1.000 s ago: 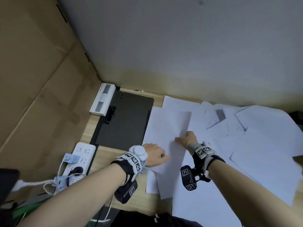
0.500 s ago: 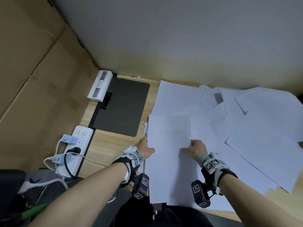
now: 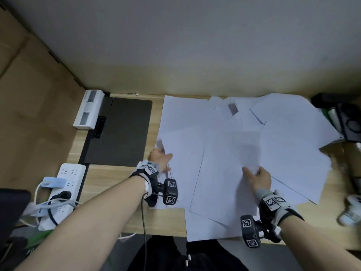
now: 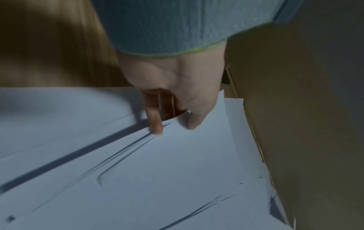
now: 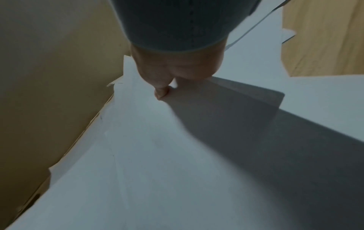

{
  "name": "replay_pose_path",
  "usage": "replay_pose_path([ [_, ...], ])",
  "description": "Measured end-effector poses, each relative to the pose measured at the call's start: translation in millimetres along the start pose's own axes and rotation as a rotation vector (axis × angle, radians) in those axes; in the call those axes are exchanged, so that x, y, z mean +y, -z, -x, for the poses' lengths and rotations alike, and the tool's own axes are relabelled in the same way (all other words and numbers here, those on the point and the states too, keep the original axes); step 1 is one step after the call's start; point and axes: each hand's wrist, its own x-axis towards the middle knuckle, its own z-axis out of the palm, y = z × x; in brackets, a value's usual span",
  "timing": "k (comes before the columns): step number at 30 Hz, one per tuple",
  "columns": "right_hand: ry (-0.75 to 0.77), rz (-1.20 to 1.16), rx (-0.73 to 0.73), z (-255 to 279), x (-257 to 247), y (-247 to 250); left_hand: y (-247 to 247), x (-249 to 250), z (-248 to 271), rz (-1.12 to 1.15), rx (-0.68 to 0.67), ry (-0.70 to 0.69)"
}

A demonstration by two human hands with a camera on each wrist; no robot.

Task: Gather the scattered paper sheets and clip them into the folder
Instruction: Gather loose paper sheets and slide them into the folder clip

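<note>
Gathering step; left hand (image 3: 160,159) pinched sheet stack (image 3: 183,159); right hand (image 3: 257,178) pinched loose sheet (image 3: 230,173); folder (image 3: 119,132) on counter (image 3: 109,184) unfilled; next likely: merge sheets, square edges.

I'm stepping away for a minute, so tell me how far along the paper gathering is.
Early stage. Done: nothing is clipped; the folder lies bare on the desk. In hand: the left hand holds a few gathered sheets by their edge, and the right hand pinches another sheet. Left: many loose sheets still spread to the right, then clipping.
</note>
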Motion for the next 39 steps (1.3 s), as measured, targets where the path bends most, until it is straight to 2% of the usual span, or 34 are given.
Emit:
replay_pose_path([
  [3,-0.059,-0.065,0.003,4.5,6.8,2.4,-5.0,-14.4,-3.1,-0.106,-0.083,-0.052],
  [5,-0.124,-0.113,0.004,6.9,10.0,-2.1,-5.9,-24.6,-2.9,-0.096,-0.095,-0.073],
  [9,-0.182,-0.176,-0.017,10.9,9.7,-18.3,6.7,-41.2,11.0,0.161,0.111,0.0],
  [11,-0.18,-0.186,-0.049,15.4,3.4,-28.9,19.9,-49.4,15.8,0.257,0.147,0.053],
  [13,-0.17,-0.181,-0.085,20.4,-5.3,-39.4,31.3,-55.2,21.0,0.282,0.096,0.16],
  [15,-0.143,-0.169,-0.139,26.9,-15.3,-52.4,45.5,-62.1,26.4,0.2,0.01,0.209],
  [18,-0.109,-0.157,-0.176,33.3,-28.7,-67.3,58.0,-68.9,41.3,-0.058,-0.17,0.168],
  [19,-0.097,-0.15,-0.186,34.3,-31.9,-72.3,62.7,-72.2,45.9,-0.08,-0.213,0.15],
  [21,-0.079,-0.131,-0.209,37.7,-40.1,-76.5,72.4,-79.8,51.3,0.014,-0.252,0.115],
  [23,-0.087,-0.103,-0.217,36.8,-42.3,-79.9,83.8,-85.7,47.3,0.203,-0.174,0.094],
  [25,-0.094,-0.086,-0.227,37.3,-44.0,-79.4,92.1,-82.2,40.6,0.298,-0.066,0.088],
  [27,-0.124,-0.077,-0.236,37.1,-44.9,-81.2,93.4,-72.5,34.0,0.256,-0.019,0.059],
  [29,-0.151,-0.077,-0.273,37.5,-47.1,-83.7,87.1,-64.1,26.3,0.096,0.002,0.027],
  [32,-0.24,-0.115,-0.367,40.6,-55.4,-92.1,68.5,-58.4,16.9,-0.15,-0.102,0.092],
  [35,-0.271,-0.135,-0.422,44.7,-60.5,-100.2,50.0,-60.2,20.3,-0.202,-0.157,0.185],
  [37,-0.233,-0.074,-0.47,51.7,-64.2,-101.1,43.6,-62.7,22.7,-0.189,-0.219,0.155],
  [39,-0.174,-0.05,-0.498,56.1,-67.9,-100.7,41.1,-62.6,23.9,-0.235,-0.261,0.056],
])
